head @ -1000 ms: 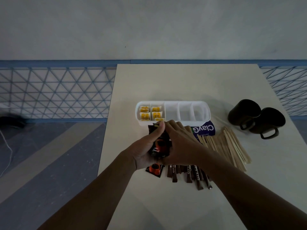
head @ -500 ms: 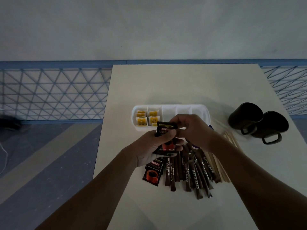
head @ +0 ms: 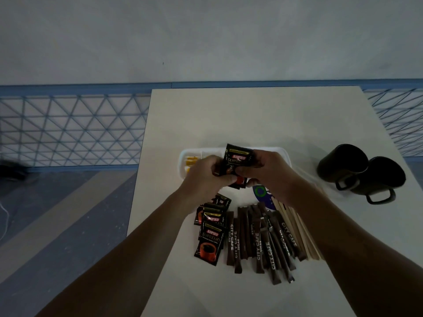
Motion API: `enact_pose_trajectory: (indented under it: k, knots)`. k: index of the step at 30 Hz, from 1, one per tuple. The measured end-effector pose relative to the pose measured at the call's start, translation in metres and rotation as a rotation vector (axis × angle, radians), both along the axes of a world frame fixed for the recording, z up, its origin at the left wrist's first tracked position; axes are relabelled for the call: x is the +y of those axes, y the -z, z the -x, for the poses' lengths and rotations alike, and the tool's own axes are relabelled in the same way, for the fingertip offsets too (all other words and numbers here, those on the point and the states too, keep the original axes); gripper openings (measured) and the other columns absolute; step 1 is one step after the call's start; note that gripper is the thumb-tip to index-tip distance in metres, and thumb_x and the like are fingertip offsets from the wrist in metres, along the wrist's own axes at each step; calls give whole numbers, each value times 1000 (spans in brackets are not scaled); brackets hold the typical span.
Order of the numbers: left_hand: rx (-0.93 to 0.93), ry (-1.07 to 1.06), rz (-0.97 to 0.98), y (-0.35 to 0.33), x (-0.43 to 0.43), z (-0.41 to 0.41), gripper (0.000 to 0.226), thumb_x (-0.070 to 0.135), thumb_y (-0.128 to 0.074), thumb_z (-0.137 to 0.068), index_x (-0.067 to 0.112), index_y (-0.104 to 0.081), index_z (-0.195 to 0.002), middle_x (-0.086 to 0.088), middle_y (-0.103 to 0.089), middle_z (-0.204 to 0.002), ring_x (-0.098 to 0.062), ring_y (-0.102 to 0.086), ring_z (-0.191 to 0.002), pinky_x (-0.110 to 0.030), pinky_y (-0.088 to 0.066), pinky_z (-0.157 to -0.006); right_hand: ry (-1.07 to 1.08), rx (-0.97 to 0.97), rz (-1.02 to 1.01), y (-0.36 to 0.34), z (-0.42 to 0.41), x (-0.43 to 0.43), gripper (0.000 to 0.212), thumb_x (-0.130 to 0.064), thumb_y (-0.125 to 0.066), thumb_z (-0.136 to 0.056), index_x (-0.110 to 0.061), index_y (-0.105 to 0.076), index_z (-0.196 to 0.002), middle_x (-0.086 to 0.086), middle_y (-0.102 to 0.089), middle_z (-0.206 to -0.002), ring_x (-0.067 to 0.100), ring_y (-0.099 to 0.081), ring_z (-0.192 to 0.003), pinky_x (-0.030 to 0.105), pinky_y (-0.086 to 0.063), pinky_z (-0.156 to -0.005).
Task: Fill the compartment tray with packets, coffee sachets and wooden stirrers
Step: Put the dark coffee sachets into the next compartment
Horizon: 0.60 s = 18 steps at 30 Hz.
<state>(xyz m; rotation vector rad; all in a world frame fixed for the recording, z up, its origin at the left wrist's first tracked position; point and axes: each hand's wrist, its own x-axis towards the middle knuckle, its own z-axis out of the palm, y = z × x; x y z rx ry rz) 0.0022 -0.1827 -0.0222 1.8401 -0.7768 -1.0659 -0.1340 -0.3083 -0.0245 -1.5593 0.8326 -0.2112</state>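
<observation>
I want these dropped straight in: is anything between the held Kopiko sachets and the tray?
Nothing visible. The left hand and right hand grip the Kopiko sachets right at the white tray. Yellow packets fill its left end; the compartments behind the hands are hidden.

Dim, flat light throughout; wide-angle bending at edges, forearms underexposed and softly blurred.

The compartment tray (head: 183, 156) is mostly hidden behind the left hand (head: 206, 177), the right hand (head: 270, 172) and the coffee sachet (head: 238, 160) they grip; only its left end, with yellow packets (head: 191, 159), shows. The right wrist covers part of a blue label (head: 261, 193) and of the wooden stirrers (head: 302, 234). Beyond the table's left edge, a dark blurred object (head: 11, 170) is cut off.
</observation>
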Motion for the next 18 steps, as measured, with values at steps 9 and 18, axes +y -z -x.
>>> enact_pose_trajectory:
  k: [9, 18]
  knots:
    - [-620, 87, -56, 1, -27, -29, 91, 38, -84, -69, 21, -37, -146, -2, -48, -142, -25, -36, -133, -43, -34, -107, 163, 189, 333, 6, -25, -28, 22, -17, -80, -79, -19, -74, -101, -5, -69, -81, 14, -60, -74, 29, -48, -69]
    - [-730, 454, -340, 17, -35, -39, 124, 52, -86, -59, 23, -11, -154, -4, -22, -160, -31, -3, -150, -59, 6, -117, -88, 287, 529, 6, -43, -33, 18, -18, -75, -84, -18, -71, -102, 0, -70, -98, 18, -61, -95, 21, -40, -69]
